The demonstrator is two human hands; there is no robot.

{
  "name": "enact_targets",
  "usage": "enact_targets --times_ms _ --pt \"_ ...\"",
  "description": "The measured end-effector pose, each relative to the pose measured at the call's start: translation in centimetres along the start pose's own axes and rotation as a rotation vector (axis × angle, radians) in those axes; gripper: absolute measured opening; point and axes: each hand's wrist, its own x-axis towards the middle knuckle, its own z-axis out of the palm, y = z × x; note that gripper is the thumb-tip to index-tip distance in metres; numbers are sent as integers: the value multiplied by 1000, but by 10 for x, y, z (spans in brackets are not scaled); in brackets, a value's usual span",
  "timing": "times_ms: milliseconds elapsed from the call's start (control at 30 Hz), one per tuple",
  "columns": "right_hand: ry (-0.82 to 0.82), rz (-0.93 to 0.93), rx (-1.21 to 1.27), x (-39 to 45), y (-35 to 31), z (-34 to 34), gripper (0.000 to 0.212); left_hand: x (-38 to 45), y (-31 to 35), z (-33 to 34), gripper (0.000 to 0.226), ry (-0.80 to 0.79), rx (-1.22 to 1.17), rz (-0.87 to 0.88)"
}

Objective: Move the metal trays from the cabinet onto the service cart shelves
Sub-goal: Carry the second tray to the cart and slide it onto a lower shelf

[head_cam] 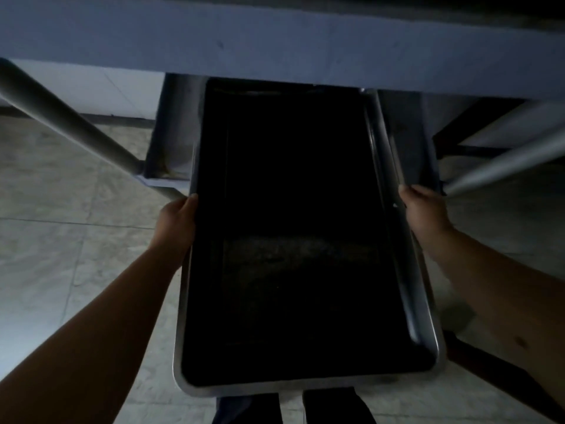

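**Sliding a tray onto the lower cart shelf: keep it level and centred**

Working left to right. At the far left of the frame a round cart leg (70,117) slants down toward the middle, meeting the corner of the lower shelf (165,142). That leg is the first thing I'd watch, because the left hand (177,221) is just beside where it ends. The left hand is closed on the tray's left rim, fingers wrapped under, thumb side up.

The tray (302,382) fills the centre of the frame, long way pointing away from the person. Its far end sits low under the top shelf (275,41), which runs across the whole upper part of the frame, and it looks like it's partly over the lower shelf already. The near end sticks out toward the person's feet. It's so dark inside the tray that I can't tell if anything is in it.

The right hand (425,212) is clamped on the right rim, about level with the left one. Further right, another cart leg (504,160) angles in.

My take: push straight, both hands even, so the tray doesn't twist and catch a shelf lip. Pull the knuckles clear of the legs before the last bit goes in, and keep the far end low enough to miss the top shelf's edge.
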Motion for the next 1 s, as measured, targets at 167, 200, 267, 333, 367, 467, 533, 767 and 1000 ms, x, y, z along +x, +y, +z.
enact_targets --times_ms 167,200,267,333,367,467,533,767,1000 --pt "-23 -90 -25 38 -9 34 31 39 4 -2 35 3 -90 4" --pt "-30 -94 -16 44 -9 40 31 43 4 -3 34 5 -107 7" --pt "-30 -105 -26 55 -11 48 30 50 5 -3 31 12 -139 13" --pt "-12 -123 -64 65 -16 51 37 53 7 -2 30 13 -178 14" --pt "-2 -120 -76 70 -20 51 40 54 9 -2 32 13 -194 10" --pt "21 -124 -111 78 -30 48 43 56 15 3 37 18 -196 17" --pt "24 -120 -218 72 -34 45 40 55 15 6 41 17 -166 38" --pt "445 -223 -419 -65 8 21 68 18 -27 8 48 -6 -96 74" --pt "285 456 364 -200 71 60 23 5 -45 13 18 35 -276 6"
